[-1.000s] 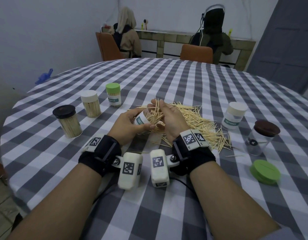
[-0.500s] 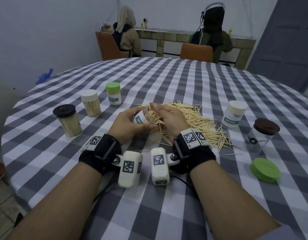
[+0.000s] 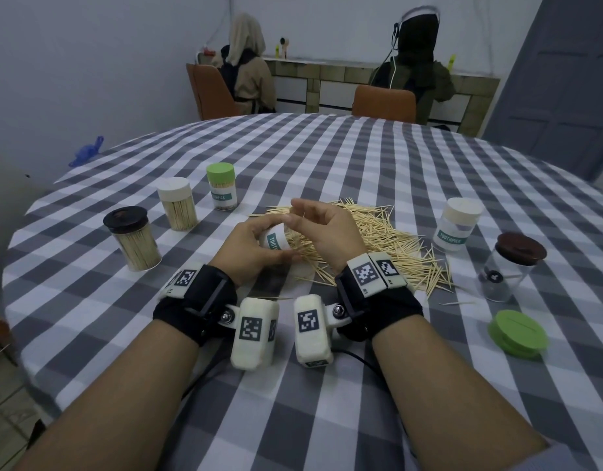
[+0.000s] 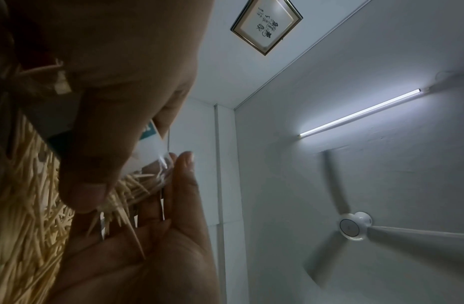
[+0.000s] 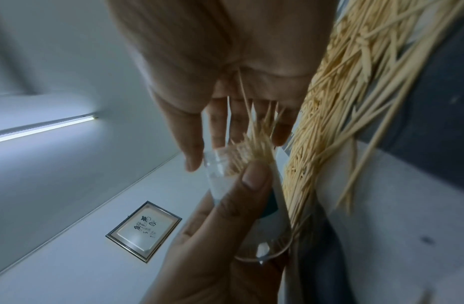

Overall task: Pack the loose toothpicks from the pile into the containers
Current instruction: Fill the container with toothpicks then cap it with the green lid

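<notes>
Lifted since a moment ago, right hand (image 3: 322, 229) fingers loosely spread above bundle; left hand (image 3: 256, 248) gripping tilted clear labelled plastic container (image 3: 275, 240), mouth toward loose wooden toothpick pile (image 3: 388, 246) on checked surface (image 3: 327, 171), easing loading.

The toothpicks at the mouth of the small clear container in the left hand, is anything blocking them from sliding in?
No lid shows on the small clear labelled container; its mouth is open. The bundle of wooden toothpicks already sits partly inside, splayed and uneven. The right hand hovers open against the tips, while the left hand grips the container.
</notes>
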